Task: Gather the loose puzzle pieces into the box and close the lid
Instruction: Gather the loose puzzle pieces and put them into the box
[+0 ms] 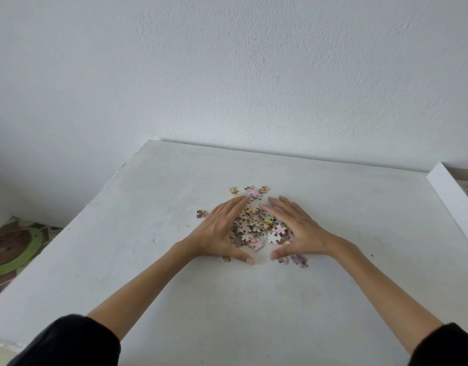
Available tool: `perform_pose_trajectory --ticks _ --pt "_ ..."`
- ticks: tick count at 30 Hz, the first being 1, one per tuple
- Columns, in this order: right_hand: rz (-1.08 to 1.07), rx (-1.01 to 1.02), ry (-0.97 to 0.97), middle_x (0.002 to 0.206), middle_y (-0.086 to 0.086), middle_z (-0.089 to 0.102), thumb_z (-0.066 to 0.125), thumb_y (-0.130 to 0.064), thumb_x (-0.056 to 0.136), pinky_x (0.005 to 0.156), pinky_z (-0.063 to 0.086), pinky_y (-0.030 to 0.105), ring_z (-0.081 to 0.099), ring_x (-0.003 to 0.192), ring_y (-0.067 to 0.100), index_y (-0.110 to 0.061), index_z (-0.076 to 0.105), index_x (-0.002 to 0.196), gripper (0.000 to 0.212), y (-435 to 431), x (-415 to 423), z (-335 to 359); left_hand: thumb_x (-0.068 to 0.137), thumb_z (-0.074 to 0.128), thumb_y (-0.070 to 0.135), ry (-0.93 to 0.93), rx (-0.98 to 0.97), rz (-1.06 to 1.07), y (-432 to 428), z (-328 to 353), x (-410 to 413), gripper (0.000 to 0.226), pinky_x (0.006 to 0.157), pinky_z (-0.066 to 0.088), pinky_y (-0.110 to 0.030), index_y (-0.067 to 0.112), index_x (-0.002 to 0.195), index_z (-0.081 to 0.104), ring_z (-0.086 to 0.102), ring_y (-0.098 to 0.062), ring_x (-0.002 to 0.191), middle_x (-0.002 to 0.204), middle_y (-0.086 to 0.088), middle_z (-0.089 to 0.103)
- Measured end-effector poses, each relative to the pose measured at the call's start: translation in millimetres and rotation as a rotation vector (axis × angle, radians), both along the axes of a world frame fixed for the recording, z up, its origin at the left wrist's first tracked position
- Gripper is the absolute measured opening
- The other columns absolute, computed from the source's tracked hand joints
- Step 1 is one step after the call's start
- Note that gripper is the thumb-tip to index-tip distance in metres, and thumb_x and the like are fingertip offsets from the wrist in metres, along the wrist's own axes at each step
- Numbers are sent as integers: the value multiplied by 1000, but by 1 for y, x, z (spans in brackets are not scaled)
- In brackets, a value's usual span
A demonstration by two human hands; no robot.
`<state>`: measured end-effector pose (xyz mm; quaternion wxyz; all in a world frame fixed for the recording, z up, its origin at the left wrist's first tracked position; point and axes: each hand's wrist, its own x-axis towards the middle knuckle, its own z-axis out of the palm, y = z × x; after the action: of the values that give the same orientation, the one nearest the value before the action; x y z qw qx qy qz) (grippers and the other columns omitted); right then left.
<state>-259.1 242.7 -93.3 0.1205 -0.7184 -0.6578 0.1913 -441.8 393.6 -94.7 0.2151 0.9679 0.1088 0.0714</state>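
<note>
Flanking puzzle pieces (256,225): left hand (219,231), right hand (298,228), grips apart; box (449,196) far right.

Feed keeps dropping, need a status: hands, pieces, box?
Both open: left hand and right hand flank the puzzle pile. Stray pieces outside the hands: far side, left, near right thumb. Box at right edge, mostly out of frame.

Matt, rough white painted tabletop (254,299); matt pastel cardboard puzzle pieces (256,225); smooth white cardboard box wall (449,196); finely textured white plaster wall (227,70).
</note>
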Motion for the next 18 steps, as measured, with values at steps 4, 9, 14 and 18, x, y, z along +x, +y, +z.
perform_pose_trajectory --ticks 4,9,14,18 --pt "-2 -17 -85 152 -15 -12 30 -95 42 111 -7 27 -14 139 5 -36 -12 143 124 -3 -1 -1 55 66 73 -3 -62 -10 0 2 1 120 113 22 -28 24 147 7 27 -9 136 147 7 33" --pt "-72 223 -49 143 -5 32 25 -86 67 110 23 31 21 129 6 -24 28 143 99 -2 -5 -6 61 69 63 -101 -126 -29 0 0 0 107 105 32 -26 22 146 18 41 -7 121 131 8 49" --pt "-77 277 31 137 -8 39 35 -82 68 104 25 26 20 119 -7 -29 37 138 88 -3 -4 -7 66 78 49 -173 -157 -48 0 1 0 92 100 39 -26 20 141 32 48 -3 112 123 10 55" --pt "-10 222 -53 147 -11 28 37 -82 66 107 17 23 18 128 -3 -28 25 144 95 -3 -6 -8 66 74 55 -150 -106 -41 -2 1 -1 95 101 34 -24 23 143 30 44 -6 117 130 7 47"
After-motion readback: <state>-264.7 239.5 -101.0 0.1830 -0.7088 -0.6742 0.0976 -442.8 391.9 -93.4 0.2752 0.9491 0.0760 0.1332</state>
